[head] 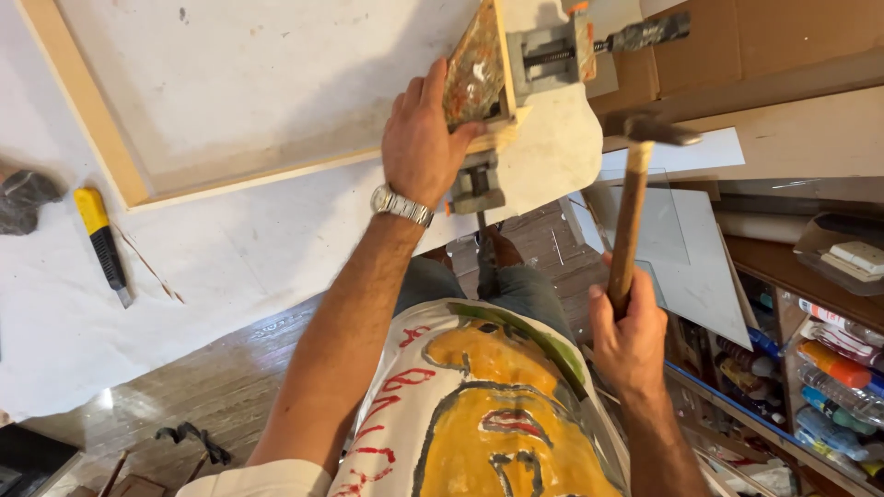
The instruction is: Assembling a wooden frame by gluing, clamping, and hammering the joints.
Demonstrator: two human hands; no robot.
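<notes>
Wooden hammer (635,198) handle sits low in the right hand (628,336), fingers wrapped tight around its end, the steel head raised near the frame's corner but not touching it. That low grip gives swing; a shorter hold would likely give more control for light taps at a joint this close to the other hand. Further out, the left hand (422,143) presses flat over the corner of the frame (92,110), fingers curled together over the paint-stained piece (474,69) held in the grey corner clamp (539,60), which grips the frame's corner at the edge of the white-covered table (230,248). Keeping those fingers behind the clamp, clear of the hammer's path, looks wise, and firm downward pressure should stop the frame from jumping. Whether a nail is set at the joint cannot be told. Well apart to the left lies a yellow knife (101,241), beside a dark lump (26,198).
</notes>
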